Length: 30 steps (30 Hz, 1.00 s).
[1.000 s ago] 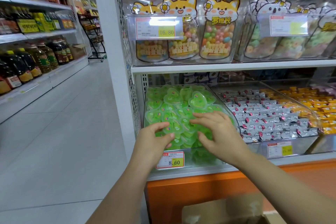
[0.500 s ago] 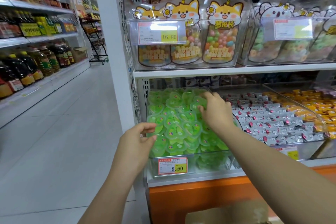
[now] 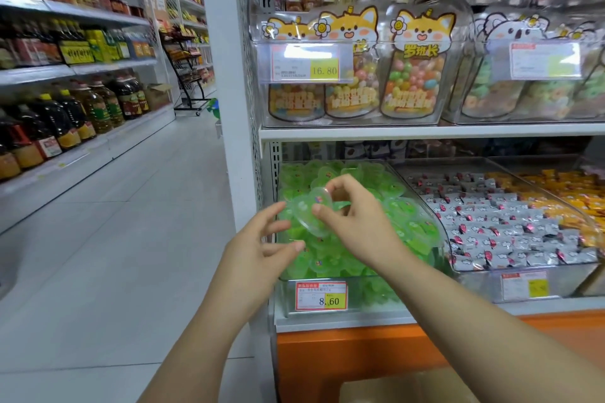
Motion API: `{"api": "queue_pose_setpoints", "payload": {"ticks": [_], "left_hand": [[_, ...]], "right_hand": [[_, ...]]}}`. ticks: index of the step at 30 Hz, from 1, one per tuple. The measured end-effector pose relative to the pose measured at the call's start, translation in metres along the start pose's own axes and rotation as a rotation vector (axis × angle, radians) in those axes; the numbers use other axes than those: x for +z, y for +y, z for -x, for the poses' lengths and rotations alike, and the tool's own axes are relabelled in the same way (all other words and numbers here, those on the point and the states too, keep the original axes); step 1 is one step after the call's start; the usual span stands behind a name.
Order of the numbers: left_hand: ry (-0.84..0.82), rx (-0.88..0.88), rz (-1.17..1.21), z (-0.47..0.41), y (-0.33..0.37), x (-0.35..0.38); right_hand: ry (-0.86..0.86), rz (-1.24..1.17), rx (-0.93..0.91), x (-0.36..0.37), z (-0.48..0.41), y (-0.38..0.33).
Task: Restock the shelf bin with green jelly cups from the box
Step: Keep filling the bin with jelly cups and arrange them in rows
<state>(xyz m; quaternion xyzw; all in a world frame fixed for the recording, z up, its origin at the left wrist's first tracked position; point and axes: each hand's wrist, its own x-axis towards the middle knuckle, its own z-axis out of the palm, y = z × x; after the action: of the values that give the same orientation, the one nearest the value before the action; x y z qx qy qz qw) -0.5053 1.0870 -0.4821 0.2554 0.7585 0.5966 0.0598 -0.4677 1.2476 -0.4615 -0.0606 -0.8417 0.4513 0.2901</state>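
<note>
With the bin (image 3: 376, 296) already heaped near its rim, the right hand (image 3: 357, 226) pinches one jelly cup (image 3: 306, 211) in its fingers just above the pile, the left hand (image 3: 258, 252) at its seven o'clock with fingers apart and empty, so little seems left beyond whatever the box (image 3: 402, 386) at six o'clock holds.

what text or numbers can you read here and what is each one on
"16.80": upper price tag.
"8.60": lower price tag, on the jelly cup bin.
"罗班长": fox candy pouch.
Too blurred to read: both tags' small print, the koala bin tag, the grey sweets tag, the bottle labels.
</note>
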Motion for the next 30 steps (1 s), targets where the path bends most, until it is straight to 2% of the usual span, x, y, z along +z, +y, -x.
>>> {"api": "queue_pose_setpoints", "payload": {"ticks": [3,5,7,11,15,19,25,28,30], "left_hand": [[-0.006,-0.001,0.016,0.004,0.000,0.006],[0.030,0.010,-0.042,0.006,-0.002,0.009],[0.069,0.028,-0.084,0.005,-0.003,0.009],[0.153,0.103,-0.199,0.002,-0.009,0.008],[0.157,0.147,-0.360,0.001,-0.015,0.010],[0.154,0.172,-0.468,0.000,-0.020,0.012],[0.104,0.128,-0.691,0.003,-0.017,0.012],[0.086,0.136,-0.882,0.012,-0.008,0.012],[0.093,0.158,-0.927,0.015,-0.002,0.013]], "right_hand": [[-0.033,0.026,0.085,0.015,-0.002,-0.004],[-0.040,0.197,0.112,0.018,-0.003,-0.005],[-0.059,0.351,0.103,0.019,-0.002,-0.008],[-0.059,0.508,0.047,0.024,-0.001,-0.009],[-0.026,0.634,0.015,0.025,-0.003,-0.004],[-0.077,0.752,0.003,0.022,-0.001,0.003],[-0.097,0.823,-0.134,0.003,0.018,0.010],[-0.085,0.868,-0.227,-0.004,0.030,0.019],[-0.077,0.895,-0.289,-0.005,0.035,0.026]]}}
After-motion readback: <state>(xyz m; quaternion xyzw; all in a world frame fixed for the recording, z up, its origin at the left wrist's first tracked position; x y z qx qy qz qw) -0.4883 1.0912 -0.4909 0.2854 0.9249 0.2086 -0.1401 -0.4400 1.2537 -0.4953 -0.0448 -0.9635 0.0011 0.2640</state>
